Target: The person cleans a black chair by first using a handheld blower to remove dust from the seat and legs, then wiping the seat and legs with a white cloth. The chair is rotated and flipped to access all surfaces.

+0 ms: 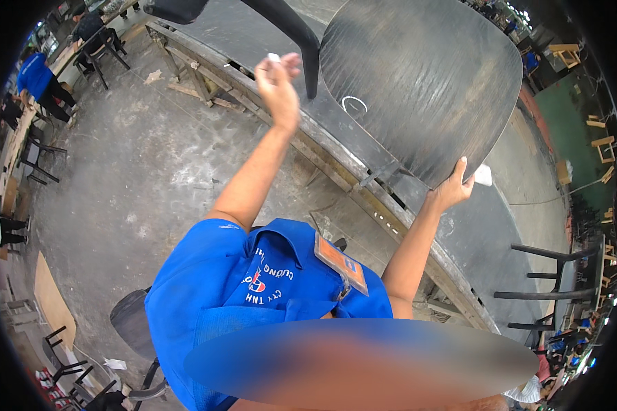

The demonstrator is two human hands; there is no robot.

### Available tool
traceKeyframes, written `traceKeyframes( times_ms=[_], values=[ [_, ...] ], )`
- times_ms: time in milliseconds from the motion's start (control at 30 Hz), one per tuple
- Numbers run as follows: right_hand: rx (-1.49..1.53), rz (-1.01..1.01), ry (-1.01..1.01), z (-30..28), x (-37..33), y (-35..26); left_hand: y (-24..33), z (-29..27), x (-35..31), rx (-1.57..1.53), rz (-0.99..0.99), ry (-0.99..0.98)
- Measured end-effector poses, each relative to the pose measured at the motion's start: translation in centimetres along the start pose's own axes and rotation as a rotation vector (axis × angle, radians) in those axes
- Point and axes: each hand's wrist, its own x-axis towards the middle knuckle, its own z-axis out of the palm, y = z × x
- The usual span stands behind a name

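A chair with a dark, wood-grained seat (418,75) lies on the long dark table (336,123), its black leg (311,65) reaching down to the left of the seat. My right hand (452,186) grips the seat's near edge, thumb on top and the other fingers mostly hidden. By those fingers a white piece of cloth or paper (483,175) sticks out. Raised to the left of the leg, my left hand (280,92) has its fingers curled around a small white piece (273,57). A white ring mark (354,105) shows near the seat's left edge.
Along the table's near side runs a worn wooden frame (308,145). Another black chair (555,288) is at the right. Behind my left side stands a dark chair (134,322). A person in blue (38,75) works at a bench far left, and a wooden board (53,301) lies lower left.
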Motion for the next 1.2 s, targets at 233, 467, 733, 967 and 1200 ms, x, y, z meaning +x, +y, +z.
traceKeyframes(
  times_ms=[233, 467, 733, 967, 1200],
  values=[
    [-0.01, 0.021, -0.009, -1.1, -1.6, 0.1, 2.6, -1.8, 9.9, -0.4, -0.015, 0.128],
    [-0.061, 0.103, -0.013, -2.7, -4.1, 0.1, 4.3, -2.2, 11.4, -0.642, -0.207, 0.286],
    [-0.092, 0.23, -0.179, -2.1, -1.2, -1.0, 4.4, -0.8, 12.6, -0.519, -0.187, 0.156],
    [0.035, 0.233, -0.271, 0.2, 3.3, -0.3, 2.3, 3.3, 15.6, -0.382, -0.01, 0.164],
    [0.169, 0.247, -0.338, 2.1, 6.5, 0.7, -1.9, 0.5, 10.7, -0.332, -0.126, 0.339]
  ],
)
